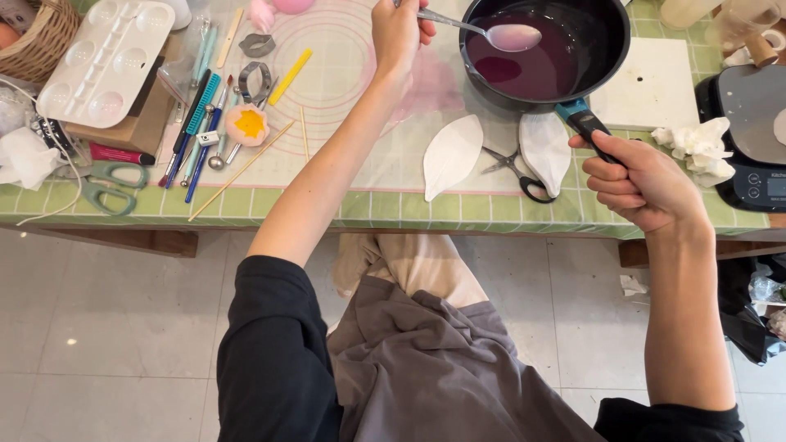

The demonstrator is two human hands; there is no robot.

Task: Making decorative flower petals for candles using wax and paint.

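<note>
The person's grey apron-covered lap (442, 368) is lying closest below the camera, with both black-sleeved arms stretching forward over the green checked tablecloth (368, 209).

The right hand (643, 184) is wrapping all its fingers tightly around the black-and-blue handle (588, 127) of a dark round saucepan (598, 41), which is sitting on the table and holding a deep purple liquid (532, 69).

The left hand (399, 34) is pinching the stem of a long silver metal spoon (491, 31) between closed fingers; the spoon's bowl is hovering above the liquid inside the pan, carrying a pale pinkish film.

Just in front of the pan, two white leaf-shaped paper cut-outs (452, 155) are lying flat on either side of small black-handled scissors (516, 172). Right of the pan's handle, a crumpled white tissue (700, 147) is resting beside a black kitchen scale (749, 139). Farther left, a row of coloured modelling tools (196, 135), a white plastic paint palette (106, 61) and green-handled scissors (110, 187) are lying well apart from both hands.
</note>
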